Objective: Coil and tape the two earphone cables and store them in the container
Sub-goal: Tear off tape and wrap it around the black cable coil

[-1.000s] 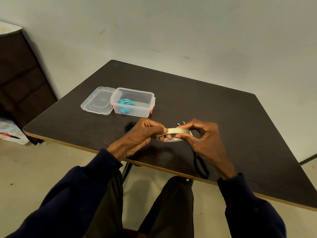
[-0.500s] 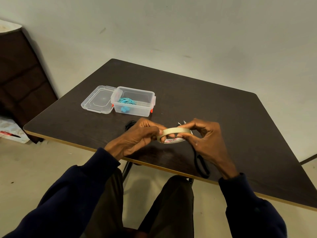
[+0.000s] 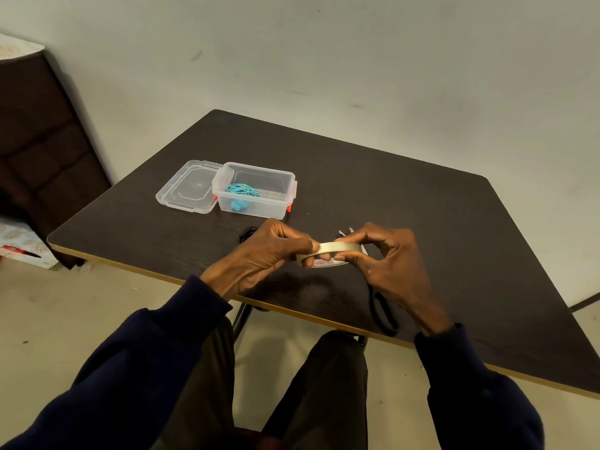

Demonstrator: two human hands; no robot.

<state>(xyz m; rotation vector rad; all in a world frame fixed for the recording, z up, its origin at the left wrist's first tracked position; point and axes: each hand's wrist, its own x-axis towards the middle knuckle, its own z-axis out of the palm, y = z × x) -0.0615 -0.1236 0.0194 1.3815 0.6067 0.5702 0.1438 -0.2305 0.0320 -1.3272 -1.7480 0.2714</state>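
Both hands (image 3: 324,258) pinching tape roll (image 3: 337,247) between

Taking the tape roll (image 3: 328,253) as the dial's centre: the container (image 3: 259,206) stands at 10 o'clock, mouth uncovered, its lid (image 3: 186,190) flat just left of it. Bare tabletop (image 3: 438,216) runs from 12 to 3 o'clock. Scissors (image 3: 384,315) lie near the front edge at 5 o'clock, a black cable (image 3: 246,233) at 9.
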